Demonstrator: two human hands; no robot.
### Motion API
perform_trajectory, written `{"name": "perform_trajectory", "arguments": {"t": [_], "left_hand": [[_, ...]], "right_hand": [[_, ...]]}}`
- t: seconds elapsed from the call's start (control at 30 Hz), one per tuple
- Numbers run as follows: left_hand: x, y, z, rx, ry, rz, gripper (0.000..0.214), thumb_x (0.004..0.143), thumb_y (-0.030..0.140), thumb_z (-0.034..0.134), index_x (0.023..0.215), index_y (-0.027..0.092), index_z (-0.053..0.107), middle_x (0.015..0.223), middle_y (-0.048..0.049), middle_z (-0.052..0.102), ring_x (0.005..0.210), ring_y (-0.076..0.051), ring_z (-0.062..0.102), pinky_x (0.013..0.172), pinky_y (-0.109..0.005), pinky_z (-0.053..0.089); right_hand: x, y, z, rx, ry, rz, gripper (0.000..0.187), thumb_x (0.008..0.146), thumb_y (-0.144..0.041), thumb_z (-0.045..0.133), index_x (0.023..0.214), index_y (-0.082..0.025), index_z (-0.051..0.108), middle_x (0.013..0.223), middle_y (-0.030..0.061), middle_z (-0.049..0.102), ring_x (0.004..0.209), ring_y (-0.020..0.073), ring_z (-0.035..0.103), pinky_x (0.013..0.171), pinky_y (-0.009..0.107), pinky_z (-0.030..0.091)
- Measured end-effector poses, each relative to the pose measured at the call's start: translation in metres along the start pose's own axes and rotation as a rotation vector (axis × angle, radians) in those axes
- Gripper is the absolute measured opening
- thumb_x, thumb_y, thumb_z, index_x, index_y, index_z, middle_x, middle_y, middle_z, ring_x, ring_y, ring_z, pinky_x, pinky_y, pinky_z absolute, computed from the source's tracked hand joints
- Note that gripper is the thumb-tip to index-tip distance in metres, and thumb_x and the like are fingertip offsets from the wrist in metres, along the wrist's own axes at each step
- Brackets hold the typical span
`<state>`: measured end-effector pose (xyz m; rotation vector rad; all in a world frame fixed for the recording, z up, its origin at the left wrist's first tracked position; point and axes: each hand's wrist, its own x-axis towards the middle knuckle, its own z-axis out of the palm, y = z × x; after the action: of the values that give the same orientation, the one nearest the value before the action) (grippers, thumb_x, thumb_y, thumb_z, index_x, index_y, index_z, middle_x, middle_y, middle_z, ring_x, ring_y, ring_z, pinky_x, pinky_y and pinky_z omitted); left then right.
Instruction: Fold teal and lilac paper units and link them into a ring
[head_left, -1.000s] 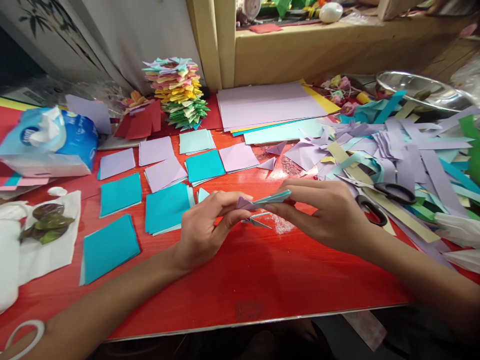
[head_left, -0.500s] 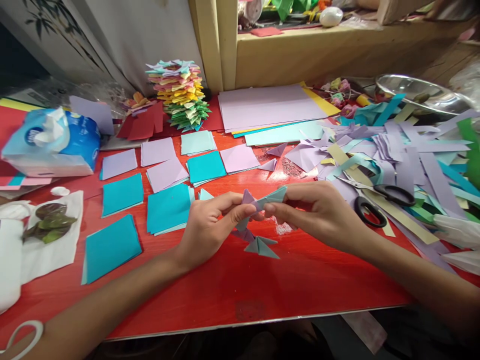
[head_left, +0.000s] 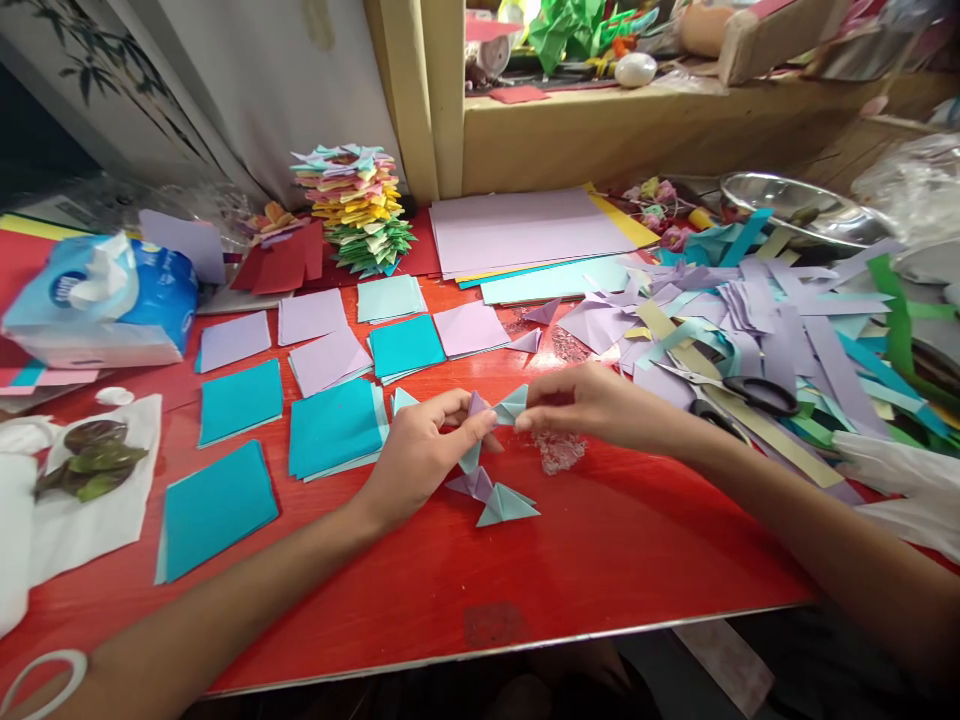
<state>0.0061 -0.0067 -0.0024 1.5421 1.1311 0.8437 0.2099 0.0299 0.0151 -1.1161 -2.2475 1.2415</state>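
My left hand [head_left: 421,455] and my right hand [head_left: 585,405] meet over the middle of the red table [head_left: 600,560], both pinching a folded paper piece [head_left: 502,410] made of lilac and teal points. Its lower points [head_left: 495,495] hang down and touch the tabletop below my left thumb. Each hand has its fingers closed on one end of the piece. Teal paper squares [head_left: 334,425] lie just left of my left hand, and black-handled scissors [head_left: 750,392] lie right of my right hand.
Stacks of lilac and teal squares [head_left: 405,345] cover the left half. A pile of paper strips [head_left: 795,320] fills the right side beside a metal bowl [head_left: 795,200]. A stack of finished folded stars [head_left: 356,205], large paper sheets [head_left: 525,230] and a tissue pack [head_left: 105,300] stand behind.
The folded piece has opened out from a flat bundle, its lower points dropping to the table. Both hands have drawn closer together and slightly away from me; the view tilted up a little.
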Motion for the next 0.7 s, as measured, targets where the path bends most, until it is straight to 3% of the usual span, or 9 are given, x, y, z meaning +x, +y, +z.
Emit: {"name": "perform_trajectory", "arguments": {"t": [0.03,0.13,0.17,0.23,0.33,0.43,0.6,0.7], "left_hand": [[0.001,-0.001,0.0,-0.037,0.007,-0.026,0.022,0.083,0.037,0.053,0.078,0.016,0.059,0.071,-0.0029,0.068,0.057,-0.011,0.058,0.043,-0.019,0.042],[0.004,-0.005,-0.001,-0.111,0.029,-0.039,0.024,0.083,0.039,0.052,0.079,0.016,0.058,0.071,-0.0039,0.067,0.063,-0.013,0.06,0.05,-0.02,0.044],[0.004,-0.006,-0.001,-0.116,0.031,-0.032,0.023,0.083,0.038,0.052,0.079,0.016,0.059,0.071,-0.0038,0.066,0.065,-0.013,0.06,0.052,-0.021,0.045],[0.005,-0.006,0.0,-0.115,0.033,-0.013,0.023,0.083,0.037,0.053,0.078,0.016,0.059,0.072,-0.0037,0.065,0.068,-0.013,0.06,0.057,-0.021,0.044],[0.005,-0.006,0.0,-0.113,0.063,-0.006,0.019,0.081,0.036,0.056,0.082,0.018,0.06,0.078,-0.002,0.063,0.072,-0.012,0.057,0.059,-0.02,0.043],[0.005,-0.004,0.001,-0.112,0.116,-0.013,0.016,0.079,0.032,0.059,0.087,0.019,0.058,0.083,0.0,0.059,0.076,-0.011,0.054,0.063,-0.019,0.043],[0.006,-0.006,0.001,-0.246,0.16,-0.024,0.023,0.075,0.027,0.064,0.094,0.021,0.053,0.091,0.0008,0.057,0.083,-0.011,0.056,0.069,-0.02,0.047],[0.008,-0.008,0.0,-0.275,0.166,-0.046,0.029,0.074,0.026,0.065,0.101,0.022,0.053,0.089,0.0015,0.056,0.082,-0.011,0.057,0.068,-0.02,0.049]], "right_hand": [[0.003,0.007,-0.006,-0.001,0.052,-0.016,0.027,0.082,-0.038,0.054,0.082,-0.014,0.065,0.061,-0.001,0.052,0.053,0.0071,0.047,0.046,0.02,0.035],[0.012,0.028,-0.017,-0.038,0.501,-0.018,0.038,0.084,-0.033,0.052,0.119,-0.017,0.052,0.065,-0.0026,0.05,0.051,0.0074,0.046,0.049,0.022,0.037],[0.015,0.034,-0.018,-0.088,0.545,-0.006,0.042,0.084,-0.03,0.053,0.124,-0.017,0.048,0.069,-0.0019,0.052,0.05,0.0073,0.046,0.051,0.023,0.038],[0.021,0.041,-0.016,-0.249,0.523,0.022,0.042,0.085,-0.025,0.051,0.125,-0.017,0.049,0.071,0.0001,0.055,0.053,0.0091,0.047,0.055,0.026,0.038],[0.028,0.044,-0.009,-0.442,0.499,0.014,0.023,0.085,-0.024,0.051,0.101,-0.014,0.064,0.078,0.005,0.058,0.064,0.0129,0.05,0.061,0.029,0.039],[0.028,0.04,-0.006,-0.461,0.545,-0.035,0.013,0.082,-0.022,0.054,0.085,-0.015,0.065,0.08,0.0057,0.055,0.071,0.0148,0.05,0.065,0.03,0.041],[0.017,0.024,-0.007,-0.176,0.628,-0.092,0.014,0.084,-0.03,0.052,0.08,-0.019,0.059,0.094,0.0073,0.047,0.091,0.0183,0.05,0.063,0.028,0.048],[0.01,0.012,-0.003,0.167,0.477,-0.041,0.022,0.088,-0.039,0.044,0.083,-0.019,0.053,0.096,0.0067,0.049,0.082,0.0156,0.056,0.054,0.026,0.051]]}}
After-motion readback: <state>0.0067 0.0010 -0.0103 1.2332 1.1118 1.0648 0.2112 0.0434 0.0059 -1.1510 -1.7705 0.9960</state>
